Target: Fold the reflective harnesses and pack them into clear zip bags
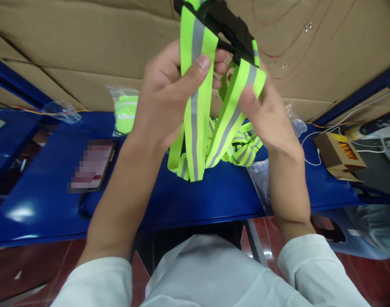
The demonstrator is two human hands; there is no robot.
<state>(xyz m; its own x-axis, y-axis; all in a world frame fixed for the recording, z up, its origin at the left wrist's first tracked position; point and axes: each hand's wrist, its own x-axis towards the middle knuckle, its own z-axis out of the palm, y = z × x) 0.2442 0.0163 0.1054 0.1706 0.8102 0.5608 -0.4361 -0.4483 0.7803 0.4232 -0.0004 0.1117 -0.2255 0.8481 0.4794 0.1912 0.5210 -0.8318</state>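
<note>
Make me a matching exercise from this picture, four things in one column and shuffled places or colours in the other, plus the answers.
Things:
1. Held strap
2. Phone
3. Buckle
4. Small box

Places or colours:
A. Lying on the blue table, left side
B. Brown, on the right side
C. Yellow-green with a grey stripe
D. Black, near the top edge

Pairs: 1-C; 2-A; 3-D; 4-B

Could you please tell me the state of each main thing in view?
Left grip: closed on the reflective strap, thumb in front.
Right grip: closed on the strap, slightly blurred.
Reflective strap: held up, hanging in loops.
Black buckle: held up; whether fastened is unclear.
Strap pile: tangled, on the table.
Phone: face up, screen lit.
Clear cup: tipped over.
Clear bag at left: filled.
Cardboard box: flap open.
</note>
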